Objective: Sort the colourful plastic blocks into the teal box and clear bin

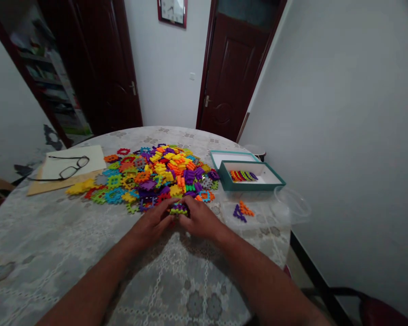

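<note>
With your left hand (pixel 155 222) and right hand (pixel 197 219) pinched around the small stack of pieces (pixel 178 208) between them, uneven pressure could pop it apart into the pile (pixel 153 174) just beyond.

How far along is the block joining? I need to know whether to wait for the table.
Done: one joined row lies in the teal box, with two loose pieces beside it. In hand: left hand and right hand press a small cluster together. Left: nearly the whole pile is still loose.
</note>
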`<state>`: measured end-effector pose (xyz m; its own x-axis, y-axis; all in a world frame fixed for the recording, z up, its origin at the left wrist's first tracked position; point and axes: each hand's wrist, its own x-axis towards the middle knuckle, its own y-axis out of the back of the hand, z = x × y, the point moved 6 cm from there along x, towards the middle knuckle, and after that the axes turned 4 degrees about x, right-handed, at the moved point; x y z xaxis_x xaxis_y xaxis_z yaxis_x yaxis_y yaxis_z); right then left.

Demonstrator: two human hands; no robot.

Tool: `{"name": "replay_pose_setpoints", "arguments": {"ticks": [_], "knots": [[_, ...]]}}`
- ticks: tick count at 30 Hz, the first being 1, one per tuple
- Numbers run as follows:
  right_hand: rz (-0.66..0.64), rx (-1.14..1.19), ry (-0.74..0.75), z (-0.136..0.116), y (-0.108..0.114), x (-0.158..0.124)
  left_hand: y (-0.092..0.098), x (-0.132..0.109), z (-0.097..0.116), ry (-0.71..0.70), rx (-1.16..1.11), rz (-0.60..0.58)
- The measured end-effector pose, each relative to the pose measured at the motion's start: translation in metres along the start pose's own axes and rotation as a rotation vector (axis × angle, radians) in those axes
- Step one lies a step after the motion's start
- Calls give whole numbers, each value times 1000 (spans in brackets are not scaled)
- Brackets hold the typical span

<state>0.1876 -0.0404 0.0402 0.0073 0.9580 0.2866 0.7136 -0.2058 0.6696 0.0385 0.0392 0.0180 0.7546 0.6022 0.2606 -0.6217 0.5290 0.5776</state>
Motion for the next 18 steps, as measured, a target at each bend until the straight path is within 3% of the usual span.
{"name": "replay_pose_setpoints", "arguments": {"ticks": [6,9,13,18], "knots": [[-29,-187,35,-19,23,-4,1,-1,5,-26,55,-15],[-55,-279,-4,-18,50,0,8,0,8,-14,79,50],[68,-448,-147,15,135,22,21,0,8,9,174,166],[150,-773,-658,98,253,37,28,0,8,-10,283,241]]}}
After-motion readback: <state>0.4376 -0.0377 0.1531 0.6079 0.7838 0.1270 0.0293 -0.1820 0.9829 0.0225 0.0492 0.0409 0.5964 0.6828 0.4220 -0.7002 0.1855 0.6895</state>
